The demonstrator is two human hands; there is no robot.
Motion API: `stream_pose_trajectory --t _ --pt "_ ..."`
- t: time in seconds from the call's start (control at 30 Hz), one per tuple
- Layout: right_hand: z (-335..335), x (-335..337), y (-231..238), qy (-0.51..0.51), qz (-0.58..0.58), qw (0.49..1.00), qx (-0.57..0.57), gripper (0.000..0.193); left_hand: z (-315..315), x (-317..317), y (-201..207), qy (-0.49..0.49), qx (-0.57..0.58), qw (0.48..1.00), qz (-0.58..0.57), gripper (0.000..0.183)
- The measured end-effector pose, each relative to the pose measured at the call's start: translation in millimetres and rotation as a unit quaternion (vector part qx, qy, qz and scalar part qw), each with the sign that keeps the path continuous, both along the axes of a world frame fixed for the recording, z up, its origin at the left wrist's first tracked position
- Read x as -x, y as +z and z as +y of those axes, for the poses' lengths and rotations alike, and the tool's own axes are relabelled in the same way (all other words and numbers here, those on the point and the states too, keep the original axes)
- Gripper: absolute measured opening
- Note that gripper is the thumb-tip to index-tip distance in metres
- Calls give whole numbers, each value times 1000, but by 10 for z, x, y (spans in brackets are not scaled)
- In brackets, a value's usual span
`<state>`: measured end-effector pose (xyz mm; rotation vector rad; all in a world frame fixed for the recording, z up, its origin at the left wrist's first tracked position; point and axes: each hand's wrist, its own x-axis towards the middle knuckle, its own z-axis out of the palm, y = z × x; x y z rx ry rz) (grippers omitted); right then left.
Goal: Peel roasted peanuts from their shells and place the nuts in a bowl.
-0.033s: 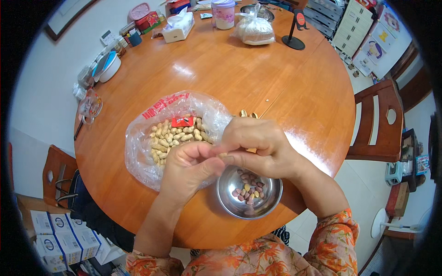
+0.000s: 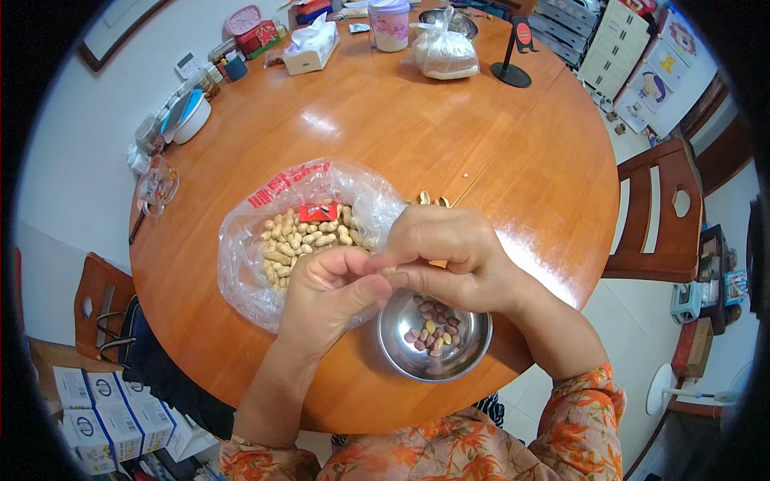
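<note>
My left hand and my right hand meet over the table, fingertips pinched together. Between them shows a sliver of a pale tan peanut, mostly covered by the fingers. Behind my left hand lies a clear plastic bag, opened out, holding many unshelled peanuts and a small red packet. Just below my right hand stands a steel bowl with reddish shelled kernels and a few yellow ones. Broken shells lie beyond my right hand, which partly hides them.
Across the round wooden table stand a tissue box, a lidded tub, a tied white bag and a black stand. At left sits a glass dish. A wooden chair is at right.
</note>
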<state>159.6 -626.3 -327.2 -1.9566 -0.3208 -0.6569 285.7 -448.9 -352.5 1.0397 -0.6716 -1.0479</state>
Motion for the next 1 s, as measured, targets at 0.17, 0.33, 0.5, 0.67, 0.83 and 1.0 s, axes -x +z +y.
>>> stream_pose_trajectory --t 0.17,0.33,0.5,0.67,0.83,1.0 --pt "-7 -25 -52 32 -12 998 -43 15 -11 -13 -4 -17 32 999 15 18" --pt "-1 -13 -53 54 -8 996 -64 14 -6 10 -6 -21 34 999 13 18" --pt "40 12 -7 22 -10 999 -46 11 -8 23 4 -14 16 1000 -18 16" --pt "96 32 39 -1 -29 999 -29 10 28 25 5 -27 10 999 -32 19" --pt "52 5 0 12 -25 997 -66 12 -1 96 58 14 10 999 -29 16" --pt "32 -23 -41 2 -4 996 -91 14 2 121 73 52 -20 995 -79 19"
